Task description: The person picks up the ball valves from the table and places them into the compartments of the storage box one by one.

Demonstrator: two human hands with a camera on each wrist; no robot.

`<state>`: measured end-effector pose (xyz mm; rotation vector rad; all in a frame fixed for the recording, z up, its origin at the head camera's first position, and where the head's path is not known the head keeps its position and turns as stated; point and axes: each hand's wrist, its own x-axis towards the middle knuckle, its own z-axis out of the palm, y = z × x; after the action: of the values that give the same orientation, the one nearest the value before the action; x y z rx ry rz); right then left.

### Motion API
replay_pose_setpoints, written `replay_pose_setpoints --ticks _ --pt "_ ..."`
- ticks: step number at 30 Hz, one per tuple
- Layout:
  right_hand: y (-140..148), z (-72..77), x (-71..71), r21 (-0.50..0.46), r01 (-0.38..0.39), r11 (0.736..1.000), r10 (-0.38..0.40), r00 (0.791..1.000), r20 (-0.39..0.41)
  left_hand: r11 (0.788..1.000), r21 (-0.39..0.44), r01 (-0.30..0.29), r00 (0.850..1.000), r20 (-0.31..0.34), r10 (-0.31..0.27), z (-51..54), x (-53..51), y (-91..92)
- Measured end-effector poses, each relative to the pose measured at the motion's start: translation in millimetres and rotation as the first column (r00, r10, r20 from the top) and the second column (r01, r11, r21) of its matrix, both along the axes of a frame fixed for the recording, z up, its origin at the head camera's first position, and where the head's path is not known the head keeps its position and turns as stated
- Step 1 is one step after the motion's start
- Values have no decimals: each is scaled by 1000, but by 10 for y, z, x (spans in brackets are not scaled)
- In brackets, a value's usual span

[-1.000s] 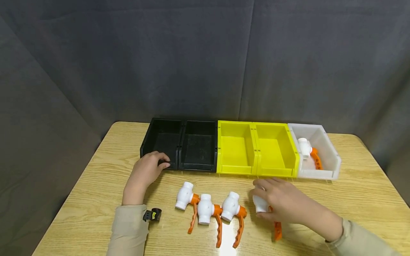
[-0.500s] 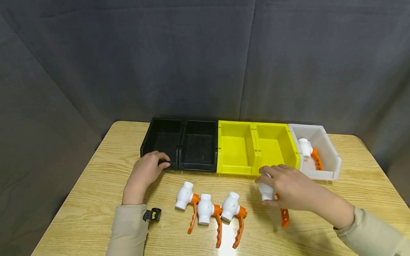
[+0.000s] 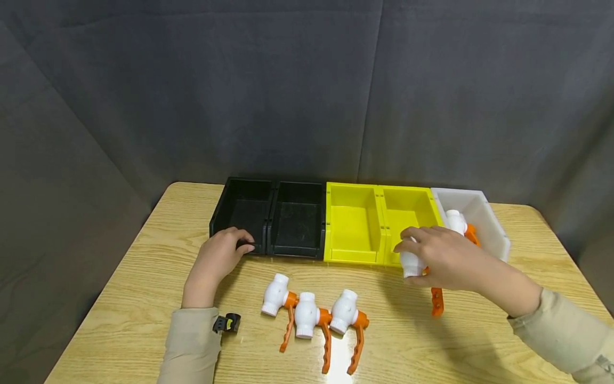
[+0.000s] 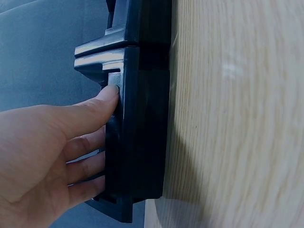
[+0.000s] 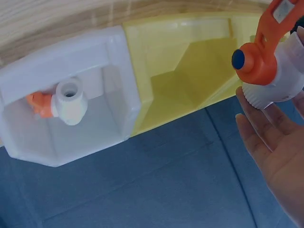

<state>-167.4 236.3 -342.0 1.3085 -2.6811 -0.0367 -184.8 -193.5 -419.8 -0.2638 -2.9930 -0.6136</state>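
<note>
My right hand (image 3: 448, 258) grips a white ball valve (image 3: 411, 262) with an orange lever handle, held above the table in front of the right yellow bin. In the right wrist view the held valve (image 5: 280, 71) shows its orange handle, with my fingers against the white body. My left hand (image 3: 221, 260) holds the front rim of the leftmost black bin (image 4: 142, 137), thumb on the edge and other fingertips hidden behind it. Three more ball valves, a left one (image 3: 275, 295), a middle one (image 3: 306, 316) and a right one (image 3: 344, 312), lie on the table between my hands.
A second black bin (image 3: 297, 250), two yellow bins (image 3: 355, 256) and a white bin (image 3: 499, 234) continue the row. The white bin holds another ball valve (image 5: 71, 102). A small black strap piece (image 3: 227, 322) is beside my left cuff. A dark curtain (image 3: 307, 90) hangs behind.
My right hand has lifted the ball valve off the table and carried it forward and to the right, towards the bins. The left hand has stayed on the black bin.
</note>
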Motion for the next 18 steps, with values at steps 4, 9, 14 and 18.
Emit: replay_pose_setpoints --ticks 4,9,14,18 --pt "36 11 -83 2 -7 1000 7 1000 -6 1000 -2 5 1000 2 -5 -10 -4 -2" --pt "61 50 -169 32 45 998 -46 999 12 1000 -4 3 1000 9 -3 -14 -5 0" --pt "80 91 -299 79 91 993 -94 995 32 1000 -2 1 1000 10 -1 -3 -3 5" --pt "94 101 -420 99 114 988 -120 991 52 1000 -2 4 1000 4 -4 3 -1 5"
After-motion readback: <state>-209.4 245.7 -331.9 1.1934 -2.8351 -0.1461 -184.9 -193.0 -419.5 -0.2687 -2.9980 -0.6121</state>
